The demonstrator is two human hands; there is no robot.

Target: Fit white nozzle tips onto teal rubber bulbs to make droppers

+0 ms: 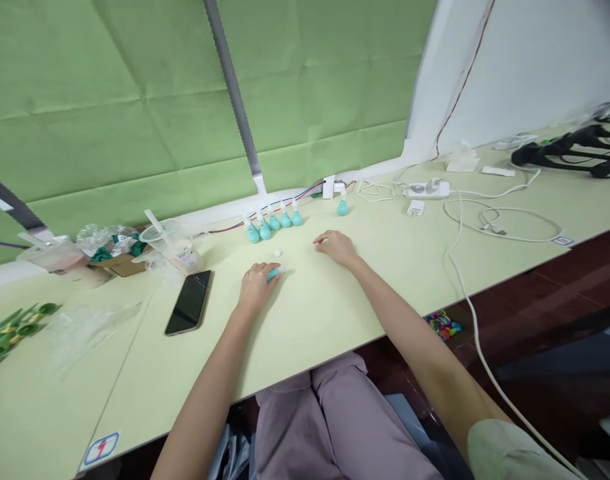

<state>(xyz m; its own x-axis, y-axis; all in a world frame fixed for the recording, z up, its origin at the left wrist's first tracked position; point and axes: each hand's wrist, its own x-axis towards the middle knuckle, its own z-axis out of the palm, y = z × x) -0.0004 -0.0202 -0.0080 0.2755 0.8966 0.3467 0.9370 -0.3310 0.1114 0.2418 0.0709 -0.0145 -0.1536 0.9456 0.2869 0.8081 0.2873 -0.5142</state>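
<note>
My left hand point(256, 285) is closed around a small teal bottle point(273, 274), which lies tilted on its side with its clear tip toward the right. Just beyond that bottle a small white cap point(278, 253) rests on the table. My right hand point(336, 247) hovers low over the table to the right, fingers curled together; whether anything is between them is too small to make out. Several teal bottles with whitish tops point(273, 221) stand in a row farther back. Another teal bottle point(343, 205) stands apart, beyond my right hand.
A phone point(189, 303) lies left of my left hand. Behind it are a plastic cup point(177, 250), a second cup point(69, 260) and a cardboard box point(122, 263). Green spoon-like pieces point(19, 333) lie far left. A power strip point(427, 191) and white cables point(459, 247) occupy the right.
</note>
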